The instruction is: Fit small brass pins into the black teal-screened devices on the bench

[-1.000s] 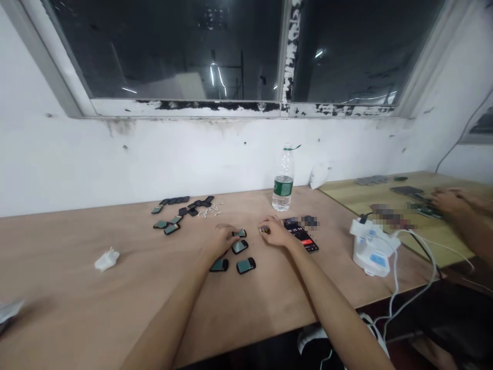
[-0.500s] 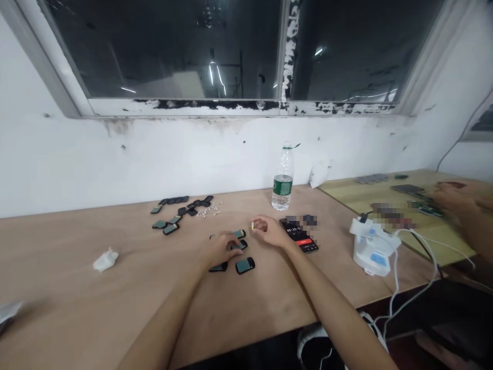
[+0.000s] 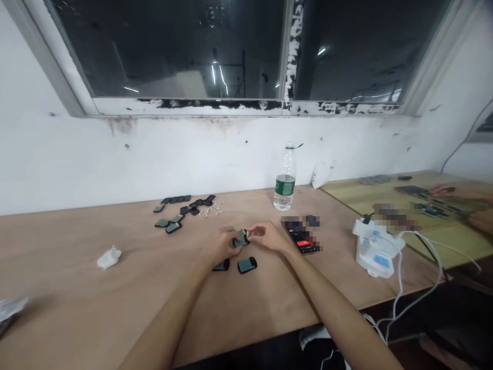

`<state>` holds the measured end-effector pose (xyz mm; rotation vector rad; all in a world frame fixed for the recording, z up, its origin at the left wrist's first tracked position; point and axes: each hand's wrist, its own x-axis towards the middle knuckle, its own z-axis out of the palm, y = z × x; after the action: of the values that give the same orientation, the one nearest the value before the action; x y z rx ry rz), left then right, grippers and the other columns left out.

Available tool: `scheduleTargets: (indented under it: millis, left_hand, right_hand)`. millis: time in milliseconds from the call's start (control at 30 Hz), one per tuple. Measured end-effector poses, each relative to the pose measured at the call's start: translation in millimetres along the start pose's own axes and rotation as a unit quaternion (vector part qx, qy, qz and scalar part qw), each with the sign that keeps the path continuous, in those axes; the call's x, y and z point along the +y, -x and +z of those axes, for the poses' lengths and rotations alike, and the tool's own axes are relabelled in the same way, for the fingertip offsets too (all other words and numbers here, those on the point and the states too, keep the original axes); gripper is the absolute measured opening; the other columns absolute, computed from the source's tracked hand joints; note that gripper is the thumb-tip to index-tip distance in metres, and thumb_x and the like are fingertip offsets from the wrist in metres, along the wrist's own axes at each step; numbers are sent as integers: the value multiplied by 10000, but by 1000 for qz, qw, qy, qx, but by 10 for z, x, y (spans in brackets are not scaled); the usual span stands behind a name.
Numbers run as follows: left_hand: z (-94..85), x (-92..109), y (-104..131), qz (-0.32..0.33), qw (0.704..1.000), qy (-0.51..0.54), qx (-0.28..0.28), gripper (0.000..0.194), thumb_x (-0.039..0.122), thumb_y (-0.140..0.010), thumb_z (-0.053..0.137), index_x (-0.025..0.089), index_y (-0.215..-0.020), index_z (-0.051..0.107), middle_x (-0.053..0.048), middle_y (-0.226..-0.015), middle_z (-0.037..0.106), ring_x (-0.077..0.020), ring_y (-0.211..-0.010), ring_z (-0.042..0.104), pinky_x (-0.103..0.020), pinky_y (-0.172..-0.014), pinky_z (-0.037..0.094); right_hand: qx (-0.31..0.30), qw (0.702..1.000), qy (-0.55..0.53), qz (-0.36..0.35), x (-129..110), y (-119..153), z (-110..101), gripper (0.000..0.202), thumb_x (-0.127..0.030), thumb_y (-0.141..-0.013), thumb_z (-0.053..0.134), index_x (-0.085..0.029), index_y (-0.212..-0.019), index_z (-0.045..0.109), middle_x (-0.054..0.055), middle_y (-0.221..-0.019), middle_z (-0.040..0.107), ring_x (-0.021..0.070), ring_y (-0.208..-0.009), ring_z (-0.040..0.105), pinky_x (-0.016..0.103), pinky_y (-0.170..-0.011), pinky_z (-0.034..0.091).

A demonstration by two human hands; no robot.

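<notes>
Casing (image 3: pixel 241 240) in left hand (image 3: pixel 224 243)

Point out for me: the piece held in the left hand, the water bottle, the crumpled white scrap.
Held piece (image 3: pixel 241 240): head view, on its grey-green face.
Water bottle (image 3: pixel 284 186): head view, on its green label.
Crumpled white scrap (image 3: pixel 109 258): head view, on its middle.
</notes>
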<state>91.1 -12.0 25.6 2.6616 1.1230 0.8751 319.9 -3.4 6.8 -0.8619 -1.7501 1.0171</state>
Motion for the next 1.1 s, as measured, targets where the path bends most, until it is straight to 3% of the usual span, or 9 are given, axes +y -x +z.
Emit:
scheduleTargets:
  millis: [300,500,667,800,1100]
  left_hand:
    - [49,-48,19,13,998,31,49,91,239,-795,750,221,-885,758,-33,-974,726,-164,-773,685,-260,-735,555]
    - [48,-67,17,44,996,24,71,96,220,-818,735,225,-906,772,-38,-989,731,-162,-789,699,-252,-719,566]
    - [40,-108,41,41,994,33,97,73,231,-826,743,220,-895,765,-40,-1022,739,-178,-849,713,-264,-773,578]
    - [72,-133,45,43,994,40,97,37,222,-819,749,216,-855,752,-39,-1009,736,-176,-842,712,-261,-762,577]
    - [2,-63,39,39,994,51,89,64,249,-832,744,225,-885,770,-37,-1014,740,-171,-850,711,-267,-786,570]
  right_hand:
    - [32,999,26,-32,-50,6,21,358,-455,-770,810,-201,-1022,808,103,-996,783,238,-877,718,391,-830,580]
    - [7,994,76,-84,-156,38,-1,267,-402,-853,755,-213,-1035,806,106,-1091,737,238,-1001,689,379,-884,558]
    - [-18,995,62,-78,-121,47,32,464,-377,-751,854,-218,-1173,747,108,-1182,730,247,-1014,694,398,-902,573]
    - [3,994,64,-93,-65,32,40,331,-384,-790,822,-195,-1058,780,102,-1073,750,237,-942,706,395,-876,584]
    - [-22,982,128,-134,-188,45,25,197,-340,-870,749,-227,-1019,808,94,-1121,738,236,-1053,683,384,-969,539]
